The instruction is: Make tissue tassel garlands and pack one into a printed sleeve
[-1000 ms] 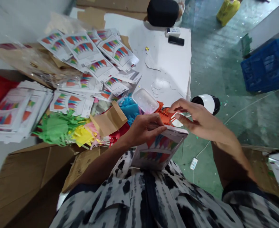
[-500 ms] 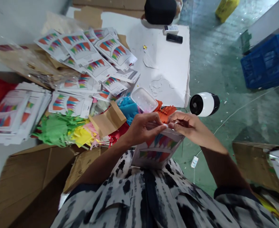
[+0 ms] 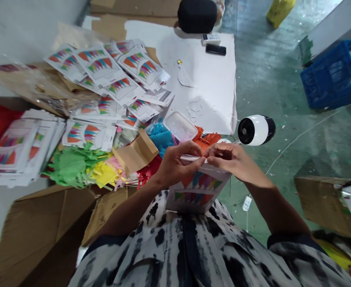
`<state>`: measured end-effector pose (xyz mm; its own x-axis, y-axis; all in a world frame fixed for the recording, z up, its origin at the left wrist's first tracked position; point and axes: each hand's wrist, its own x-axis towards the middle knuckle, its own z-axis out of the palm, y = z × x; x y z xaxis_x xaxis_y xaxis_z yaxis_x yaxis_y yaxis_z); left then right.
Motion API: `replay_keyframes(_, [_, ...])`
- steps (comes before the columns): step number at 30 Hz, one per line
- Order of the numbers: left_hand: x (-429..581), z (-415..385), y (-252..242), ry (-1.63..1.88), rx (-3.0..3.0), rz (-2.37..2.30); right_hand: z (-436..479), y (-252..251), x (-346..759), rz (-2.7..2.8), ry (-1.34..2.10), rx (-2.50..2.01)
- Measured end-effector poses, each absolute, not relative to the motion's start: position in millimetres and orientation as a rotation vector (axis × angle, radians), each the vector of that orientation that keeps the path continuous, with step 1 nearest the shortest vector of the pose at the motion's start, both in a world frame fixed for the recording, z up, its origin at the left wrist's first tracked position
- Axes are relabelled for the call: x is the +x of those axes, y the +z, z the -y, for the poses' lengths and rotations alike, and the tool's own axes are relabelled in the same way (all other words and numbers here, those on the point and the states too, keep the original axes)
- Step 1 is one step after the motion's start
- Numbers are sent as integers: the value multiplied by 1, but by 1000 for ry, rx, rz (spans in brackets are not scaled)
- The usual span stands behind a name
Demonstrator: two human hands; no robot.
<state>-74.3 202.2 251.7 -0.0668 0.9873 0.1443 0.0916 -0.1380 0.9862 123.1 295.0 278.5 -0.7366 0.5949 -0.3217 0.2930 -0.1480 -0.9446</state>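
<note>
A white printed packet point(image 3: 196, 193) with rows of coloured tassels pictured on it stands tilted against my shirt. My left hand point(image 3: 181, 161) pinches its upper edge between thumb and fingers. Close beside it, my right hand point(image 3: 227, 159) has thumb and fingertips together on the same edge, almost touching the left fingertips. What lies between the fingertips is too small to make out. Just beyond my hands are orange tissue tassels point(image 3: 207, 138) and a clear plastic tub point(image 3: 180, 126).
Printed cards point(image 3: 99, 65) lie heaped at the left, above green tissue fringe point(image 3: 70, 164) and an open brown carton point(image 3: 40, 223). A folded kraft piece point(image 3: 136, 153) sits near my left hand. At the right are a white-and-black cylindrical device point(image 3: 257, 130) and a blue crate point(image 3: 332, 79).
My right hand has shifted slightly left along the packet's top edge, toward my left hand. The packet stays in nearly the same place, and the view has moved a little.
</note>
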Motion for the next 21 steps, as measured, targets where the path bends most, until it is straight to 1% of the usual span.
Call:
replay_keyframes(4, [-83, -203, 249, 1323, 1436, -1095, -294, 277, 124, 1784, 2104, -932])
replay_keyframes(10, [-88, -202, 245, 1326, 1471, -1050, -291, 271, 127, 1674, 2014, -948])
replay_keyframes(12, [-88, -200, 245, 1339, 1460, -1098, -290, 271, 130, 1758, 1883, -950])
replay_keyframes(17, [-89, -196, 243, 1347, 1527, -1239, -276, 271, 136, 2166, 1296, -819])
replay_keyframes(19, [-90, -195, 239, 1351, 1517, -1250, -268, 268, 135, 2275, 1165, -769])
replay_keyframes(21, [-92, -195, 234, 1330, 1504, -1213, -262, 263, 133, 2276, 1124, -775])
